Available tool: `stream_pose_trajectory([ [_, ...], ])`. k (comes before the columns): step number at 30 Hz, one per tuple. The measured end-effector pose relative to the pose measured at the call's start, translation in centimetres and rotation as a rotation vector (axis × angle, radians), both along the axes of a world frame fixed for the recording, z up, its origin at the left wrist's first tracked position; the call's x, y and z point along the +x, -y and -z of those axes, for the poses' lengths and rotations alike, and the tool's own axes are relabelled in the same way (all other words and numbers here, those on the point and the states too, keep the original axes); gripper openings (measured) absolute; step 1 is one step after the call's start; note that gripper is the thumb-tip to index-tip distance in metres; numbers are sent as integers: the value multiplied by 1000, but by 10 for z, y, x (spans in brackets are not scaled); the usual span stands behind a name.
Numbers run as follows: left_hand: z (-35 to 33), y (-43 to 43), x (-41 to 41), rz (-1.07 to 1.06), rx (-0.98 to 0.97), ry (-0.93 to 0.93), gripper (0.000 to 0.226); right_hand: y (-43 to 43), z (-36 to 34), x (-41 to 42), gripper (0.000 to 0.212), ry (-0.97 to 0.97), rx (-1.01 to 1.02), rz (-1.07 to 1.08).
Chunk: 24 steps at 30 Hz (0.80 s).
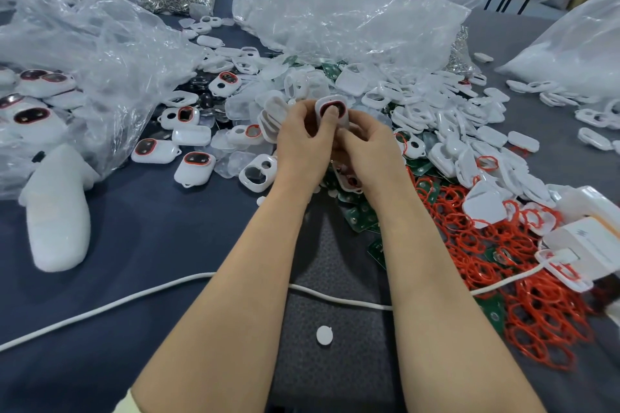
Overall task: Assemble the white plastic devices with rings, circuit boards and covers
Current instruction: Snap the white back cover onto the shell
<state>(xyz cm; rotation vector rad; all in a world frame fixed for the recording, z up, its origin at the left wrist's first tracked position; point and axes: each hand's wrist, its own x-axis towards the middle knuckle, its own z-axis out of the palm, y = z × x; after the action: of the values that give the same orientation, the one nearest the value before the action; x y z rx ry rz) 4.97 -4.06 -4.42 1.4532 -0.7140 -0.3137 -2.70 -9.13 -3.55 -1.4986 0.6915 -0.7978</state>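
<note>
Nearest the camera, a small round white plastic disc [324, 335] lies alone on a dark speckled mat [335, 362], between the person's two bare forearms, and a white cable [100, 308] runs across the blue-grey cloth-covered surface [151, 245] just beyond it.

At far left an oblong roll of white foam [57, 211] rests on the surface beside a crumpled clear plastic bag [84, 43] holding finished devices. Next to it several assembled white plastic devices with red-rimmed windows [198, 168] lie scattered, near a heap of translucent plastic covers [241, 107].

In the middle, both hands meet above the pile. The left hand [302, 144] is closed around a white plastic device with a red ring [332, 109], its thumb pressing on the ringed opening. The right hand [369, 147] is curled just beside it, fingers touching the underside of the same device; what else it grips cannot be made out. Beneath the wrists lie green circuit boards [360, 218].

Behind the hands, a second large clear plastic bag [352, 10] slumps on the surface. To the right spreads a heap of empty white plastic housings [453, 117], then a tangle of loose red rubber rings [536, 312]. At the far right edge a white boxy charger unit [590, 241] sits among the rings, the cable plugged into it.
</note>
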Motion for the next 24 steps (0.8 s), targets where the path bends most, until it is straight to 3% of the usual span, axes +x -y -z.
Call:
stream_pose_trajectory([
  [4, -2, -2, 1, 37, -58, -104, 18, 2, 1, 1, 22, -15, -23, 28],
  [10, -7, -4, 0, 91, -105, -179, 14, 0, 0, 1, 14, 45, -54, 84],
  [14, -10, -3, -3, 146, -150, -298, 16, -2, -1, 3, 8, 134, 49, 86],
  [24, -12, -3, -2, 80, -121, -346, 22, 1, -3, 2, 7, 196, 57, 67],
])
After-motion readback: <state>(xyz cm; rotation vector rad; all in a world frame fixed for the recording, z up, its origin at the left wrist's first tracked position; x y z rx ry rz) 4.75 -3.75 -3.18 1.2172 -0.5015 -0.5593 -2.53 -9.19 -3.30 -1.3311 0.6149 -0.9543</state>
